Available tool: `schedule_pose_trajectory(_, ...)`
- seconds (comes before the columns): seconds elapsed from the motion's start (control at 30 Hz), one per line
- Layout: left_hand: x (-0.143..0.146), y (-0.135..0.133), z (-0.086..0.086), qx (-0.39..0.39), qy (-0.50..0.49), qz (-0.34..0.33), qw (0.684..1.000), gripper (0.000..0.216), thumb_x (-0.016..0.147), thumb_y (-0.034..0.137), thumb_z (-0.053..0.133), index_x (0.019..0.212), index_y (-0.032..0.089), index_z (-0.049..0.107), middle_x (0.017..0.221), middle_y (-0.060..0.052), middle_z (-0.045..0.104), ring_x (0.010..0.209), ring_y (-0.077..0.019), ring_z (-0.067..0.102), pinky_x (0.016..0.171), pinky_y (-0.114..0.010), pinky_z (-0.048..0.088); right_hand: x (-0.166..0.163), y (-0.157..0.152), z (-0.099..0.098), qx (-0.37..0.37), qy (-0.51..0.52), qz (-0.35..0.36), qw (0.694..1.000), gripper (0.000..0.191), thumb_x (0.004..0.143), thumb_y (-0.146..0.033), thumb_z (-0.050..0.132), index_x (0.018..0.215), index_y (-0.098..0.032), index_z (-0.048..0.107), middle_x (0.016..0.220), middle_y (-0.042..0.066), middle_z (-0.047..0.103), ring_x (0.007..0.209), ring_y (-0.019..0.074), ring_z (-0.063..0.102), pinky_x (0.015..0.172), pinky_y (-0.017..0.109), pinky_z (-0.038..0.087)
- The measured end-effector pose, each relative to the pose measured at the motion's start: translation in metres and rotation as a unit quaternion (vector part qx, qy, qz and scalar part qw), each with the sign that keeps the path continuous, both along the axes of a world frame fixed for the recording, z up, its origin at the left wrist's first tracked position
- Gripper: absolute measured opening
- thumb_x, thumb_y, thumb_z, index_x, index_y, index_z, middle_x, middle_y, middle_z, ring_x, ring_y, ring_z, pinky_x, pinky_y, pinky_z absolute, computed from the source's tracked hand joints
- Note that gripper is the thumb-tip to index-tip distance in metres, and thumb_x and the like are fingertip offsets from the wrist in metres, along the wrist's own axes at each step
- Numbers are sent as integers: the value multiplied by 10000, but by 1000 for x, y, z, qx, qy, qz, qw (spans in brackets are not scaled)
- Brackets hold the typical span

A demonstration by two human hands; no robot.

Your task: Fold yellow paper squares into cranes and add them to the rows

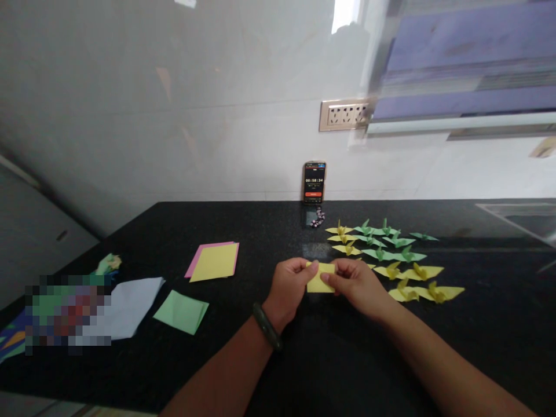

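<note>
Both hands hold a small folded yellow paper [320,279] just above the black counter [330,359]. My left hand [290,286], with a dark bangle on its wrist, pinches the paper's left edge. My right hand [354,282] pinches its right side, fingers closed on it. Just right of my hands lie several folded paper cranes, yellow ones [419,284] nearer and green ones [386,240] further back.
A yellow sheet on a pink one [215,262] lies left of my hands, with a green sheet [181,311] and a pale blue sheet [130,304] further left. A phone [314,182] showing a timer leans on the tiled wall. A sink edge [521,217] is at the right.
</note>
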State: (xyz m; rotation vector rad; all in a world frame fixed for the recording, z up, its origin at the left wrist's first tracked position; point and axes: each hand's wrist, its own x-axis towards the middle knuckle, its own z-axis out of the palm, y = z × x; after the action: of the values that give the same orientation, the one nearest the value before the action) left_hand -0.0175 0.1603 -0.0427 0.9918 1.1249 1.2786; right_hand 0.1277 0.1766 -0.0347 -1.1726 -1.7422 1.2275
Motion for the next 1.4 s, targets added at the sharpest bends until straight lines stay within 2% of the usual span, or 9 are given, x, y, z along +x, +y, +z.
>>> schedule_pose_trajectory(0.2, -2, 2, 8, -56, -56, -51, 996, 466, 656, 570, 583, 671, 107, 629, 571, -39, 592, 513, -135, 535, 511, -260, 411, 5, 4, 0, -29, 14, 8, 999, 273, 710, -364, 578, 557, -167, 468, 485, -46, 437, 443, 78, 367, 435, 212, 269)
schedule_pose_trajectory(0.43, -4, 5, 1, -23, 8, -19, 1000, 203, 619, 285, 689, 678, 109, 608, 570, -13, 606, 516, -96, 540, 524, -214, 410, 6, 9, -4, -40, 36, -11, 999, 287, 715, -403, 586, 585, -166, 487, 513, -35, 462, 458, 82, 398, 440, 209, 326)
schedule_pose_trajectory(0.57, -2, 4, 0, -57, 57, -47, 996, 121, 659, 218, 648, 678, 115, 588, 548, -15, 609, 513, -96, 562, 503, -193, 402, 9, 12, -5, 7, 14, -42, 999, 311, 762, -429, 527, 596, -169, 495, 501, -30, 457, 459, 91, 400, 450, 219, 328)
schedule_pose_trajectory(0.8, 1, 0, 4, -52, 98, -132, 985, 145, 675, 229, 636, 599, 109, 608, 498, -6, 588, 426, -70, 503, 444, -178, 381, 12, 7, 3, 115, -108, 14, 987, 295, 797, -363, 501, 608, -158, 595, 534, 3, 544, 518, 125, 486, 492, 236, 381)
schedule_pose_trajectory(0.9, 0, 1, 5, -65, 99, -89, 989, 159, 681, 207, 623, 556, 111, 599, 475, -10, 583, 406, -70, 495, 428, -175, 368, 13, 6, 5, 169, -115, -6, 979, 277, 827, -356, 464, 883, -162, 654, 753, 55, 636, 627, 161, 558, 564, 272, 442)
schedule_pose_trajectory(0.97, -2, 3, 6, -74, 78, -43, 993, 150, 697, 212, 610, 588, 109, 608, 501, -19, 600, 423, -71, 512, 435, -171, 367, 13, 7, 5, 221, -102, -62, 968, 437, 828, -340, 480, 1239, -191, 472, 1059, 106, 590, 732, 173, 572, 613, 299, 473)
schedule_pose_trajectory(1.03, -5, 5, 6, -82, 39, -7, 996, 146, 713, 229, 601, 634, 107, 611, 535, -25, 612, 442, -72, 529, 449, -170, 375, 14, 8, 4, 264, -91, -93, 956, 620, 816, -330, 516, 1370, -231, 255, 1199, 131, 488, 775, 174, 558, 606, 306, 489)
schedule_pose_trajectory(1.2, -8, 8, 6, -100, -25, 2, 995, 153, 707, 252, 618, 700, 100, 600, 581, -29, 612, 466, -77, 544, 476, -182, 398, 14, 6, 3, 334, -114, 2, 935, 304, 770, -268, 597, 1067, -231, 542, 1042, 94, 493, 921, 209, 505, 622, 290, 505)
schedule_pose_trajectory(1.4, -9, 9, 2, -84, -20, -9, 996, 175, 708, 276, 622, 721, 103, 596, 613, -33, 615, 480, -73, 543, 488, -182, 396, 12, 4, 7, 343, -119, 22, 931, 230, 757, -153, 585, 977, -217, 571, 1008, 87, 489, 952, 211, 491, 638, 298, 503)
